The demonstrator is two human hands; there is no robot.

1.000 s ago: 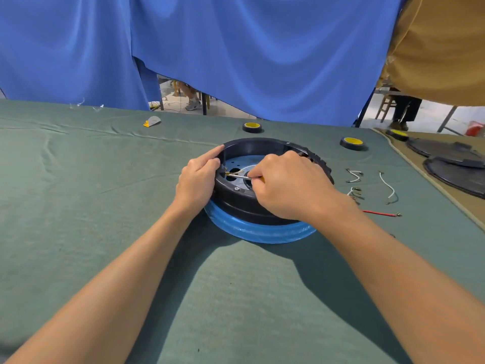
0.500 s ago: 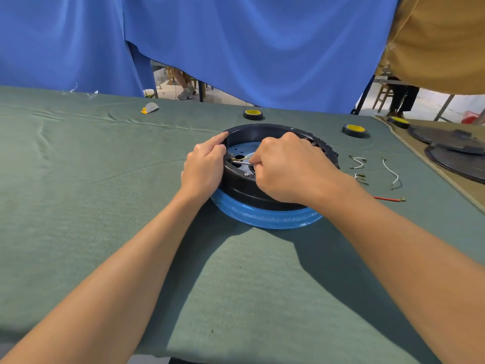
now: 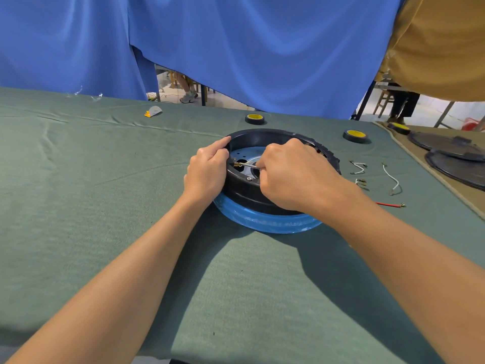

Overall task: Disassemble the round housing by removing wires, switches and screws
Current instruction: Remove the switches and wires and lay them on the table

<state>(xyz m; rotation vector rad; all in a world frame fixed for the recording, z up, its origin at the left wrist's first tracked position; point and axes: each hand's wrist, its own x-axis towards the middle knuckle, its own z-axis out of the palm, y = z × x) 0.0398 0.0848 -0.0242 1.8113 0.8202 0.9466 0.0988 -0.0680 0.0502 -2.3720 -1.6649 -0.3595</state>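
The round housing (image 3: 265, 139) is a black ring on a blue base, lying on the green cloth at centre. My left hand (image 3: 207, 172) grips its left wall, forefinger laid along the rim. My right hand (image 3: 294, 174) is curled round a tool whose thin metal shaft (image 3: 249, 165) points left at a brass terminal (image 3: 238, 164) inside the left wall. The tool's handle is hidden in my fist. A silver plate with holes shows inside the housing.
Loose wires lie right of the housing: white ones (image 3: 358, 168) (image 3: 392, 179) and a red one (image 3: 389, 204). Black-and-yellow wheels (image 3: 254, 119) (image 3: 355, 135) sit behind. Dark round covers (image 3: 456, 158) rest on the brown mat at right. A blue curtain hangs behind the table.
Both hands stay on the housing. The tool's shaft has shifted slightly toward the left wall, and my view has moved a little.
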